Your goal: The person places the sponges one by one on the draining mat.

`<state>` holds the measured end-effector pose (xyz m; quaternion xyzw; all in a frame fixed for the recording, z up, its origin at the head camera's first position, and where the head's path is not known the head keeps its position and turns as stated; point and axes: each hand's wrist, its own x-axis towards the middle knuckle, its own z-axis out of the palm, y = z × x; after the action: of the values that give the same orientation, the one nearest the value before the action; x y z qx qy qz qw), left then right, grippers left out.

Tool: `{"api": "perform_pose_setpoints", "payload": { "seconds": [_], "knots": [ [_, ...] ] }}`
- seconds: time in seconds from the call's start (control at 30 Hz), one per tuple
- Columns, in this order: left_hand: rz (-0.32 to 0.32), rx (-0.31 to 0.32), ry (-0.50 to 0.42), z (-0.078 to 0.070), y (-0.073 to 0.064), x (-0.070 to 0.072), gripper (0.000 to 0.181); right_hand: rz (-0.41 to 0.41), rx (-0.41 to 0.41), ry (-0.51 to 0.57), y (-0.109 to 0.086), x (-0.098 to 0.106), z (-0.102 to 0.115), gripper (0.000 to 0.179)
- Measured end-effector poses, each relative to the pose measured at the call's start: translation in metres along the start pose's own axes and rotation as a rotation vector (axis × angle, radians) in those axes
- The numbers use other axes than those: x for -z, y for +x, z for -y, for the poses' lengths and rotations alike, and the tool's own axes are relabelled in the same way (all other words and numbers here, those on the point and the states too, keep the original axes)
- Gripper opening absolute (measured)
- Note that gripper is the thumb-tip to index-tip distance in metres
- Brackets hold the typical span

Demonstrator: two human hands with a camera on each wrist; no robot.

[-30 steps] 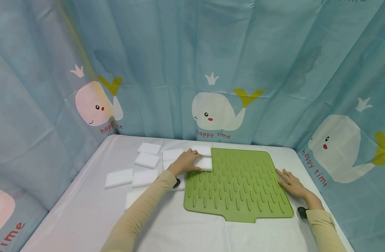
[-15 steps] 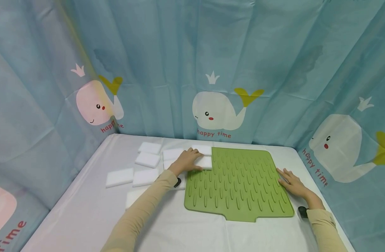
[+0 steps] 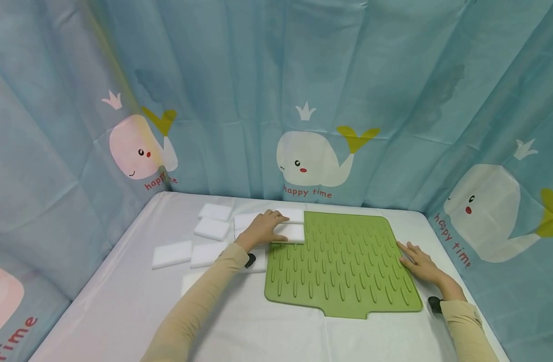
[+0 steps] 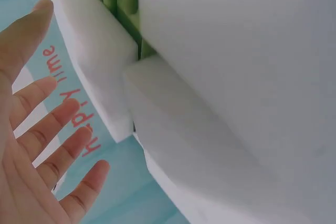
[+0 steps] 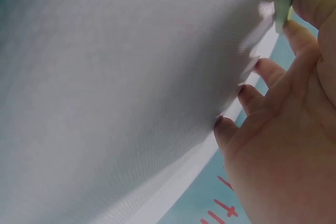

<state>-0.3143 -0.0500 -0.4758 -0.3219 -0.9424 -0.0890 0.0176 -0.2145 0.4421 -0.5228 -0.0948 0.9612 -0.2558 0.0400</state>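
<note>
A green ridged mat [image 3: 344, 266] lies flat on the white table. Two white sponge blocks, one at the far edge [image 3: 294, 215] and one nearer [image 3: 293, 233], sit on its back left corner. My left hand [image 3: 259, 232] hovers by the nearer block's left end; in the left wrist view its fingers are spread with nothing in the palm, beside a white block [image 4: 92, 51]. At the mat's right edge rests my right hand [image 3: 421, 264]. The right wrist view shows its thumb and index finger against the green edge [image 5: 283, 1], the other fingertips on the cloth.
Several more white blocks lie left of the mat, including one at far left [image 3: 172, 254] and one behind it [image 3: 212, 229]. Some are partly hidden by the left forearm [image 3: 199, 301]. A blue whale-print curtain [image 3: 240, 166] encloses the table.
My left hand has eased back to the left from the nearer block, uncovering more of it. The right hand and the mat stay where they were.
</note>
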Motion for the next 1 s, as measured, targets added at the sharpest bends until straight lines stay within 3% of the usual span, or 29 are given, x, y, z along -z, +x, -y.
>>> {"api": "perform_pose_setpoints", "payload": {
  "seconds": [0.73, 1.0],
  "knots": [
    [-0.122, 0.018, -0.083, 0.039, -0.043, 0.015, 0.060, -0.011, 0.011, -0.010, 0.001, -0.002, -0.002, 0.060],
    [-0.149, 0.030, -0.048, 0.053, -0.063, 0.017, 0.059, -0.011, 0.013, -0.003, 0.001, -0.003, -0.004, 0.060]
  ]
}}
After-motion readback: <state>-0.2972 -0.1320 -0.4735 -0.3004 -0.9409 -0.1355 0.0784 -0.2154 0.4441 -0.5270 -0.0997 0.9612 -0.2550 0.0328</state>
